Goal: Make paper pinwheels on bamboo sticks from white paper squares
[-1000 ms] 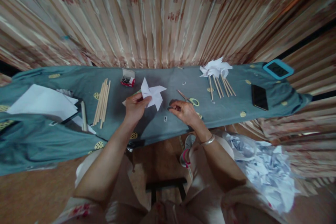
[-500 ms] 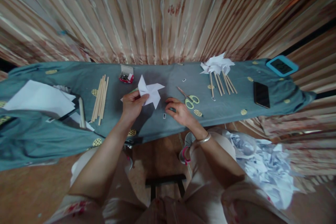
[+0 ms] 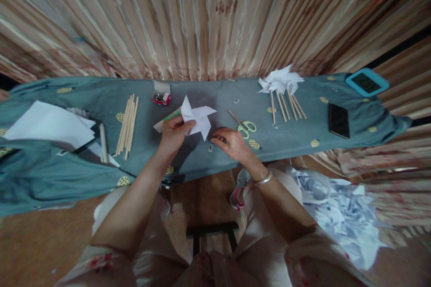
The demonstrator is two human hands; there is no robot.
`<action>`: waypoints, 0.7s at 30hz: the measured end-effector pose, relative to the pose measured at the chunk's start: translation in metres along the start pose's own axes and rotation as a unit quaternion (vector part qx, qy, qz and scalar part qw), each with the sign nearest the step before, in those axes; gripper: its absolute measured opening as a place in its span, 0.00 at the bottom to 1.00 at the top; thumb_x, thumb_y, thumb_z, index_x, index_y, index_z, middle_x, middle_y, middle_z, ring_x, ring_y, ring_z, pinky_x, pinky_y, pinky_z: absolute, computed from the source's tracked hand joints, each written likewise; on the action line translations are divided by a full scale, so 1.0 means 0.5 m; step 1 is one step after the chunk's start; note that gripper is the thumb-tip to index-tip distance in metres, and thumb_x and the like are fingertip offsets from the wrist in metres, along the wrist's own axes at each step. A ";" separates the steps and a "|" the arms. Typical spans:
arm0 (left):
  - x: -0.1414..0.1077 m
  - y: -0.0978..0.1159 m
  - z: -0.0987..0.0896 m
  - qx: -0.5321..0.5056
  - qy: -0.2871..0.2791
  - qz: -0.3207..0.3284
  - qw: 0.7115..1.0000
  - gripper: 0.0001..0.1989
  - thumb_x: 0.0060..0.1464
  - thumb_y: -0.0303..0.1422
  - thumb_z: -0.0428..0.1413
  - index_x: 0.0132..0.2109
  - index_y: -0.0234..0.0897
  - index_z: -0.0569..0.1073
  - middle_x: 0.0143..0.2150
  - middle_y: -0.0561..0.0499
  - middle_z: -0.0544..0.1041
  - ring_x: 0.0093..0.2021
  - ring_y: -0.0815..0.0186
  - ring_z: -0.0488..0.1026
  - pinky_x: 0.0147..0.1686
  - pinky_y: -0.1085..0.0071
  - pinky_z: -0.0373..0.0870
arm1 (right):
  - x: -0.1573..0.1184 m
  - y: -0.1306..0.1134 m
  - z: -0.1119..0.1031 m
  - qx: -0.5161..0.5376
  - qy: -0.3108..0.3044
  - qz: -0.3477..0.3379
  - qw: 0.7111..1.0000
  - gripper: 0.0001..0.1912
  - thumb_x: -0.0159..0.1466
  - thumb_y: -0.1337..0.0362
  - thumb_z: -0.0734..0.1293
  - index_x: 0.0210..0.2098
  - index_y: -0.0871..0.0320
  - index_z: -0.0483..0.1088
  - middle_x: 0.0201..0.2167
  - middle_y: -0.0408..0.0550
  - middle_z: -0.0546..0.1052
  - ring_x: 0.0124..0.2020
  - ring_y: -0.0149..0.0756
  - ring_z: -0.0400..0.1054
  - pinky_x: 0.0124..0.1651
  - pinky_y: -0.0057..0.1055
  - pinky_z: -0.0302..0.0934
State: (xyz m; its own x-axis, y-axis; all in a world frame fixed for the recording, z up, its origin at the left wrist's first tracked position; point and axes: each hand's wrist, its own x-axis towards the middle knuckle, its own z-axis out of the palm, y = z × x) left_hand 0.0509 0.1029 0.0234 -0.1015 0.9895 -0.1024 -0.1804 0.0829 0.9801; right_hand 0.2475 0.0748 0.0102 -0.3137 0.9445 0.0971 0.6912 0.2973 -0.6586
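Observation:
My left hand (image 3: 175, 132) pinches a white paper pinwheel (image 3: 201, 119) at its folded centre, thumb on top, just above the table. Below that hand a green-and-white packet or card (image 3: 160, 124) lies partly hidden. My right hand (image 3: 229, 142) is close by on the right, thumb and fingertips drawn together in a pinch. Whatever is between those fingertips is too small to make out. Beside it lie scissors with light green handles (image 3: 247, 128). A small open red-and-white box of metal pins (image 3: 161, 95) stands behind my left hand.
Wooden sticks (image 3: 127, 126) and white paper sheets (image 3: 50, 123) lie on the left. Several finished pinwheels on sticks (image 3: 281, 83), a black phone (image 3: 338, 121) and a blue-framed device (image 3: 367, 82) are on the right. A bag of paper scraps (image 3: 346, 215) stands below the table's front edge.
My left hand and the pinwheel have shifted slightly right, showing more of the green-and-white packet. The right hand's fingers have drawn closer together near the pinwheel.

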 end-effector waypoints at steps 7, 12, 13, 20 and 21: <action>0.001 -0.002 0.001 0.018 -0.003 -0.006 1.000 0.09 0.34 0.34 0.66 0.27 0.35 0.80 0.23 0.55 0.76 0.25 0.70 0.67 0.28 0.74 0.62 | -0.002 -0.005 -0.005 -0.052 -0.045 -0.026 0.997 0.08 0.66 0.67 0.65 0.36 0.60 0.77 0.37 0.52 0.80 0.42 0.39 0.73 0.49 0.33 0.63; -0.001 0.001 0.003 0.014 -0.005 -0.006 1.000 0.10 0.34 0.34 0.66 0.28 0.34 0.80 0.25 0.54 0.77 0.26 0.70 0.68 0.28 0.74 0.63 | -0.002 -0.010 -0.003 -0.049 -0.032 -0.017 0.998 0.09 0.67 0.66 0.64 0.36 0.60 0.78 0.38 0.52 0.80 0.42 0.38 0.73 0.48 0.32 0.63; -0.001 0.001 0.004 0.008 -0.003 -0.007 1.000 0.10 0.34 0.34 0.66 0.28 0.34 0.80 0.25 0.54 0.77 0.26 0.70 0.68 0.28 0.74 0.63 | -0.002 -0.010 -0.002 -0.044 -0.026 -0.006 0.999 0.09 0.66 0.66 0.65 0.35 0.59 0.78 0.38 0.51 0.80 0.42 0.38 0.74 0.47 0.32 0.63; 0.002 0.002 0.002 -0.008 0.006 -0.008 1.000 0.11 0.33 0.34 0.66 0.29 0.35 0.80 0.26 0.53 0.78 0.27 0.68 0.69 0.29 0.73 0.66 | 0.004 -0.002 -0.002 -0.009 0.001 0.080 0.997 0.08 0.64 0.65 0.66 0.35 0.56 0.79 0.32 0.44 0.81 0.31 0.32 0.72 0.37 0.27 0.59; 0.003 0.002 0.002 -0.009 0.007 -0.008 1.000 0.10 0.33 0.33 0.65 0.28 0.36 0.81 0.26 0.53 0.79 0.27 0.68 0.69 0.29 0.73 0.66 | 0.004 -0.002 -0.002 -0.007 -0.001 0.081 0.997 0.08 0.64 0.64 0.67 0.34 0.56 0.79 0.32 0.44 0.81 0.31 0.31 0.71 0.36 0.27 0.59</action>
State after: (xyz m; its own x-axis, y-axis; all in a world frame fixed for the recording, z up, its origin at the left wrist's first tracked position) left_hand 0.0513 0.1043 0.0246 -0.1113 0.9864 -0.1208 -0.1988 0.0970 0.9752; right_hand 0.2468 0.0767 0.0119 -0.1994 0.9799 -0.0111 0.7423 0.1437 -0.6545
